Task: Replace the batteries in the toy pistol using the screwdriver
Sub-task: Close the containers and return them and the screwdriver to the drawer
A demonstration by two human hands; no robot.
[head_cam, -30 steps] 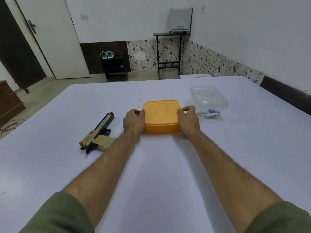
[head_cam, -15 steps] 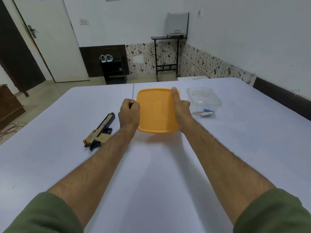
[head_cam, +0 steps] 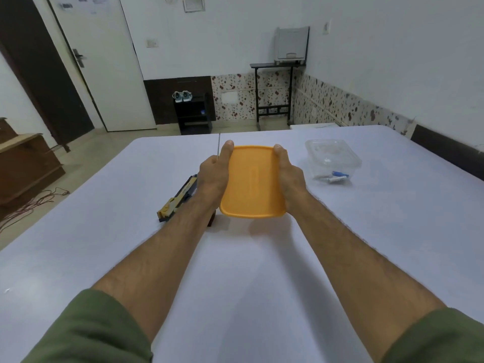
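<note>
An orange plastic lid (head_cam: 252, 182) is held above the white table (head_cam: 262, 271), tilted with its top face toward me. My left hand (head_cam: 213, 176) grips its left edge, thumb along the rim, and also holds a screwdriver whose thin metal shaft (head_cam: 218, 145) sticks up past the fingers. My right hand (head_cam: 289, 179) grips the lid's right edge. The black and yellow toy pistol (head_cam: 180, 196) lies on the table to the left, partly hidden behind my left wrist. Small batteries (head_cam: 336, 176) with blue marks lie by a clear container.
The clear plastic container (head_cam: 352, 159) stands open at the right, beyond my right hand. The table's far edge lies just past the lid. A doorway, a black shelf and a stand are across the room.
The orange lid has come up off the table between both hands and tipped its face toward me. My thumbs now lie along its side rims.
</note>
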